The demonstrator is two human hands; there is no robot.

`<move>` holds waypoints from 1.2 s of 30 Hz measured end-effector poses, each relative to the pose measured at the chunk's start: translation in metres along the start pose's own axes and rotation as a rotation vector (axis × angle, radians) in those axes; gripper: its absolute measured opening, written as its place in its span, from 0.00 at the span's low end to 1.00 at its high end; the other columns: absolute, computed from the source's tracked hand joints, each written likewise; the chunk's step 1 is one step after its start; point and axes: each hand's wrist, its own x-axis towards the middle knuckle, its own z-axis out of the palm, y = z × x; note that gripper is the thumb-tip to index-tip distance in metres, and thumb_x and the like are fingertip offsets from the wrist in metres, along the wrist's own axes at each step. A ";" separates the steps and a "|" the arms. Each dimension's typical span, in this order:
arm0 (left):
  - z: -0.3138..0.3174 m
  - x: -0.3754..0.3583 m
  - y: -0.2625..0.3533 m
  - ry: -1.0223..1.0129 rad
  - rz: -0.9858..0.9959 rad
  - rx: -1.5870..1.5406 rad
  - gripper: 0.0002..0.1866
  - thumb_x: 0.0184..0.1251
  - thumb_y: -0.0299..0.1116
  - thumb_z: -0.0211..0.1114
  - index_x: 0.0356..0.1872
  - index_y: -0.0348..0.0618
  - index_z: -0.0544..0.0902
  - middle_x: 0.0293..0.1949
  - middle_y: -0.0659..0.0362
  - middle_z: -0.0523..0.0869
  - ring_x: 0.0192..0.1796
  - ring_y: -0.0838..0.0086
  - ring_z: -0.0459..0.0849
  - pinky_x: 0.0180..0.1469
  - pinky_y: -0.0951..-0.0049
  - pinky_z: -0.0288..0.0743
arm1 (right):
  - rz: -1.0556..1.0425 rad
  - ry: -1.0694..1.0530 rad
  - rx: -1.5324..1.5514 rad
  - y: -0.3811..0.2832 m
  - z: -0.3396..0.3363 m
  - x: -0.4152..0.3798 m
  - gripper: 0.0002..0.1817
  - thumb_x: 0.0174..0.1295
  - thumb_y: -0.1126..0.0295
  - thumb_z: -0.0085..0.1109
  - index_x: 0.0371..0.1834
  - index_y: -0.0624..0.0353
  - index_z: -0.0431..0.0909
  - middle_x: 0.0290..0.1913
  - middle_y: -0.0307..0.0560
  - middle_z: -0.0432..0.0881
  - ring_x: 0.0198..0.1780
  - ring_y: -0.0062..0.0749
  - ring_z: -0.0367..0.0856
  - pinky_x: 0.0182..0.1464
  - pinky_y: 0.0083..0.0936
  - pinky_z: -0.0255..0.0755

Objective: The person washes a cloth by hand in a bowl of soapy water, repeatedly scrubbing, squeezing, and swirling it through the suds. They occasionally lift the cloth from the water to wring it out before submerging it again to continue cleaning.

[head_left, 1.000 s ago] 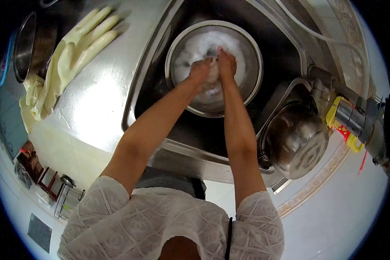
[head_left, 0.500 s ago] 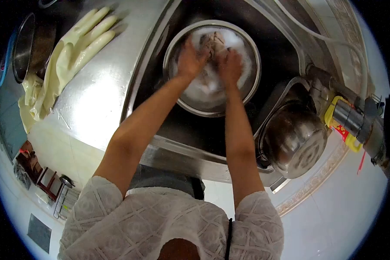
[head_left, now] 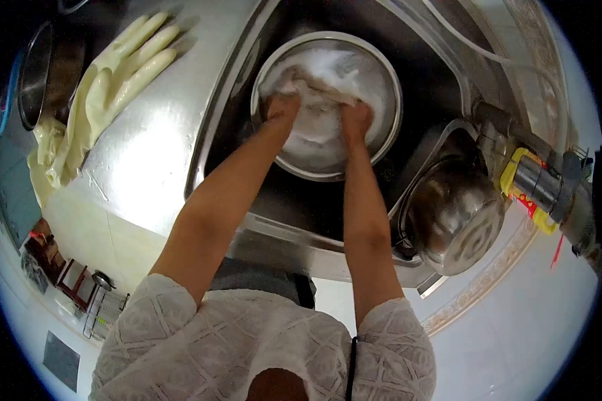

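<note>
A round metal basin (head_left: 261, 144) of foamy water (head_left: 314, 144) stands in the dark sink (head_left: 301, 207). Inside it, a wet, pale brownish cloth (head_left: 322, 92) stretches between my two hands, partly under suds. My left hand (head_left: 284, 108) is closed on the cloth's left end, its fingers partly sunk in foam. At the right side of the basin my right hand (head_left: 356, 120) grips the other end; its fingertips are hidden by the suds and the cloth.
Pale yellow rubber gloves (head_left: 107, 93) lie on the steel counter (head_left: 147, 154) at left. An upturned metal pot (head_left: 455, 214) rests at the sink's right, near a yellow package (head_left: 515, 174) and pipes. A pale hose (head_left: 495, 57) curves along the upper right.
Both hands have drawn back toward me and a little apart, and their fingers have closed. The cloth, bunched between them before, is now spread from one hand to the other.
</note>
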 end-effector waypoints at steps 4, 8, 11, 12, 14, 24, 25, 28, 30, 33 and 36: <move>0.028 0.050 -0.024 0.180 0.197 0.095 0.36 0.40 0.35 0.62 0.55 0.34 0.60 0.50 0.43 0.69 0.52 0.58 0.70 0.54 0.67 0.62 | 0.002 0.230 -0.096 0.014 0.024 0.005 0.16 0.43 0.72 0.49 0.39 0.61 0.72 0.39 0.57 0.74 0.41 0.49 0.73 0.43 0.38 0.65; 0.012 0.012 -0.018 0.358 0.750 -0.034 0.38 0.43 0.32 0.57 0.59 0.35 0.52 0.51 0.42 0.68 0.53 0.54 0.67 0.57 0.66 0.58 | 0.074 0.349 -0.142 0.006 0.010 0.009 0.20 0.43 0.80 0.48 0.44 0.64 0.65 0.41 0.55 0.71 0.46 0.47 0.68 0.49 0.33 0.60; 0.028 0.029 -0.020 -0.017 0.558 -0.707 0.37 0.44 0.33 0.56 0.59 0.36 0.53 0.51 0.41 0.67 0.53 0.53 0.66 0.58 0.67 0.57 | -0.039 0.591 0.432 0.005 0.048 0.018 0.22 0.39 0.81 0.46 0.43 0.64 0.67 0.39 0.55 0.71 0.45 0.45 0.68 0.50 0.33 0.59; 0.023 0.018 -0.011 -0.023 0.559 -0.710 0.37 0.44 0.33 0.56 0.59 0.36 0.53 0.51 0.41 0.67 0.53 0.53 0.66 0.58 0.67 0.57 | 0.263 0.655 0.473 -0.071 0.037 -0.008 0.22 0.42 0.81 0.43 0.46 0.63 0.68 0.39 0.46 0.71 0.48 0.39 0.67 0.53 0.26 0.56; 0.002 -0.014 0.015 -0.294 -0.049 -1.080 0.34 0.45 0.37 0.57 0.56 0.37 0.60 0.49 0.41 0.69 0.52 0.53 0.67 0.57 0.69 0.57 | 0.051 0.324 0.538 -0.036 0.027 -0.016 0.21 0.44 0.79 0.44 0.46 0.63 0.68 0.39 0.46 0.71 0.46 0.41 0.68 0.52 0.27 0.57; -0.003 -0.027 0.013 -0.596 0.109 -0.677 0.24 0.61 0.47 0.45 0.52 0.40 0.65 0.48 0.54 0.71 0.50 0.68 0.69 0.51 0.73 0.62 | -0.533 0.305 0.085 -0.083 0.001 -0.076 0.18 0.43 0.57 0.58 0.31 0.60 0.72 0.31 0.55 0.72 0.32 0.48 0.73 0.32 0.36 0.66; 0.010 -0.015 -0.001 -0.779 0.099 -1.154 0.23 0.59 0.44 0.51 0.51 0.40 0.67 0.45 0.56 0.73 0.48 0.70 0.70 0.49 0.74 0.64 | -0.392 0.313 0.084 -0.087 -0.002 -0.069 0.17 0.41 0.56 0.59 0.28 0.58 0.72 0.29 0.54 0.73 0.31 0.49 0.74 0.35 0.40 0.65; 0.006 -0.021 -0.009 -0.540 0.304 -0.940 0.28 0.59 0.52 0.48 0.53 0.41 0.65 0.48 0.52 0.71 0.50 0.66 0.70 0.50 0.69 0.65 | -0.254 0.166 0.002 -0.076 -0.031 -0.038 0.17 0.48 0.58 0.54 0.36 0.59 0.73 0.36 0.52 0.75 0.34 0.43 0.75 0.35 0.34 0.68; -0.003 -0.046 0.009 -0.549 0.212 -0.879 0.29 0.58 0.53 0.47 0.53 0.40 0.65 0.49 0.52 0.71 0.50 0.65 0.70 0.50 0.67 0.65 | -0.063 -0.122 0.077 -0.063 -0.053 -0.013 0.18 0.50 0.58 0.52 0.39 0.60 0.73 0.38 0.54 0.76 0.39 0.40 0.75 0.40 0.33 0.68; -0.021 -0.014 0.006 -0.468 0.306 -0.669 0.31 0.58 0.55 0.46 0.53 0.39 0.64 0.51 0.50 0.69 0.52 0.62 0.69 0.52 0.64 0.65 | 0.059 0.099 0.138 0.001 -0.016 0.025 0.24 0.49 0.52 0.54 0.44 0.59 0.73 0.44 0.58 0.72 0.45 0.45 0.71 0.44 0.36 0.65; -0.049 -0.025 0.026 -0.670 0.147 -0.796 0.33 0.57 0.57 0.44 0.55 0.41 0.62 0.53 0.48 0.67 0.54 0.62 0.67 0.52 0.64 0.63 | 0.359 0.115 1.012 0.021 -0.026 0.020 0.28 0.55 0.52 0.47 0.54 0.60 0.62 0.51 0.57 0.67 0.50 0.48 0.67 0.50 0.36 0.61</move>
